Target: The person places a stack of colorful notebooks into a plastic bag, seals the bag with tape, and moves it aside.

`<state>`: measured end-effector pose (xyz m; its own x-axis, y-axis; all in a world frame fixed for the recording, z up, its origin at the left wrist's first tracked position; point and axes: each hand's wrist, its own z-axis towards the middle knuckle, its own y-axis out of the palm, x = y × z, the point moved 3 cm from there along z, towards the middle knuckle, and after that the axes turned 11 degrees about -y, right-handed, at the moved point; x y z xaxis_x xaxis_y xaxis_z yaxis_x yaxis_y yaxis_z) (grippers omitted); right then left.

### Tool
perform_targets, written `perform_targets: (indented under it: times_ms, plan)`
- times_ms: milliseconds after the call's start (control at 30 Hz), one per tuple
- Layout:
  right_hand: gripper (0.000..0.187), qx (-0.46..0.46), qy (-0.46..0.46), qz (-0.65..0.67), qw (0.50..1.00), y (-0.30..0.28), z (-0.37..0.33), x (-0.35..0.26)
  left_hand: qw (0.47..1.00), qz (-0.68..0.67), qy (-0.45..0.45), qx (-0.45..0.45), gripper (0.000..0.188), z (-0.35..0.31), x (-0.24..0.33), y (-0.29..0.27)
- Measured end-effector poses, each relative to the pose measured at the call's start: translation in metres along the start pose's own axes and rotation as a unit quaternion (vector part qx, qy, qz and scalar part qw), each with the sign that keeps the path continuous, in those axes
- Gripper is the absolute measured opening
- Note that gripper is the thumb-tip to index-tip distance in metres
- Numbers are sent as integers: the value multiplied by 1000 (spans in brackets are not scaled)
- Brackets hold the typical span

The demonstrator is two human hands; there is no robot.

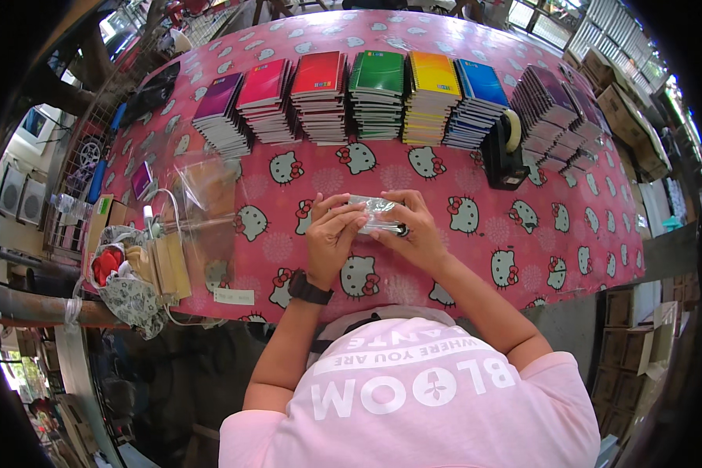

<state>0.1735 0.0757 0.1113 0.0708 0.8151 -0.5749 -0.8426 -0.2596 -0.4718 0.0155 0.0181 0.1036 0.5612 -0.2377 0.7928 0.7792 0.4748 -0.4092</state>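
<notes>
Close to the middle of the table, both hands hold a small packet in shiny clear plastic [374, 206]. My left hand [333, 235], with a dark band on its wrist, has its fingers closed over the packet's left side. The fingers and thumb of my right hand [410, 226] grip the right end. What lies inside the plastic is mostly covered by fingers and glare. Beyond the hands stand stacks of spiral notebooks: purple [217, 95], pink [264, 83], red [318, 73], green [377, 72], yellow [434, 72] and blue [482, 81].
Right of the blue stack stand a black tape dispenser [504, 160] and plastic-wrapped purple notebook bundles [550, 101]. Clear plastic sheets [204, 191] lie at left, near a lone purple notebook [142, 181], a patterned cloth bag [129, 288] and a pale paper strip [234, 296].
</notes>
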Motion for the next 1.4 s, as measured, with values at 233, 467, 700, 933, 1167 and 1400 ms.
perform_targets:
  times_ms: [233,467,700,933,1167,1400]
  plan:
    - [25,1,83,-33,996,7,17,2,995,-31,-83,47,42,6,-8,6]
    - [25,-1,275,203,940,9,28,33,991,48,32,117,48,-4,9,-5]
    - [20,95,240,194,946,-16,20,53,957,269,53,-95,64,-30,23,12]
    - [37,187,306,-450,818,-220,-58,181,964,249,30,-86,67,-26,26,22]
    - [37,193,346,-235,888,-236,-58,198,961,258,5,-96,69,-25,31,19]
    - [18,320,514,244,757,-183,-131,180,961,260,1,-99,69,-26,33,15]
